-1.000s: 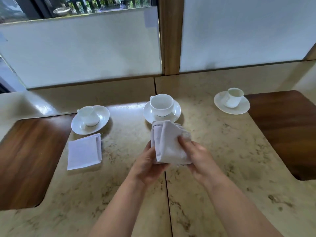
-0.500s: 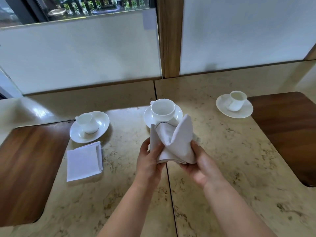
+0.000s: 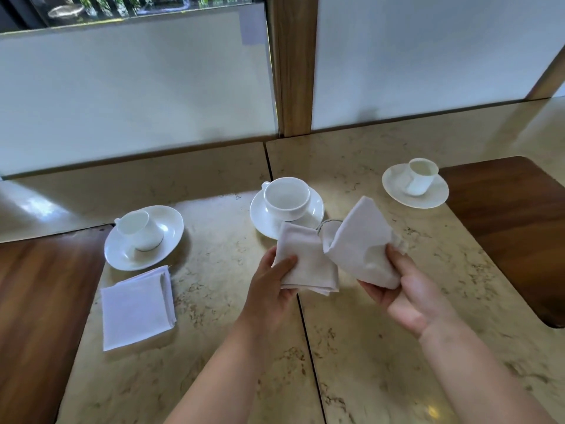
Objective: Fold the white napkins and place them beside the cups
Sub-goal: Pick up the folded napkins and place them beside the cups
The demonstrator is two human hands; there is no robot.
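Observation:
Above the marble table, my left hand (image 3: pixel 269 289) pinches a folded white napkin (image 3: pixel 305 261) by its near-left corner. My right hand (image 3: pixel 409 295) grips a second, looser white napkin (image 3: pixel 360 243) that stands up in a peak. The two napkins touch in the middle, just in front of the middle cup (image 3: pixel 287 197) on its saucer (image 3: pixel 260 215). A folded white napkin (image 3: pixel 137 307) lies flat on the table just in front of the left cup (image 3: pixel 137 228) and its saucer (image 3: pixel 143 255). The right cup (image 3: pixel 422 179) sits on a saucer (image 3: pixel 397 188) with no napkin beside it.
The marble table (image 3: pixel 214 347) has a seam running down its middle. Dark wooden surfaces (image 3: pixel 39 301) flank it on the left and on the right (image 3: pixel 513 228). A frosted glass partition with a wooden post (image 3: pixel 293 65) stands behind the cups.
The single bundle held in both hands has come apart into two pieces. My right hand has drawn its napkin to the right while my left hand keeps the folded one.

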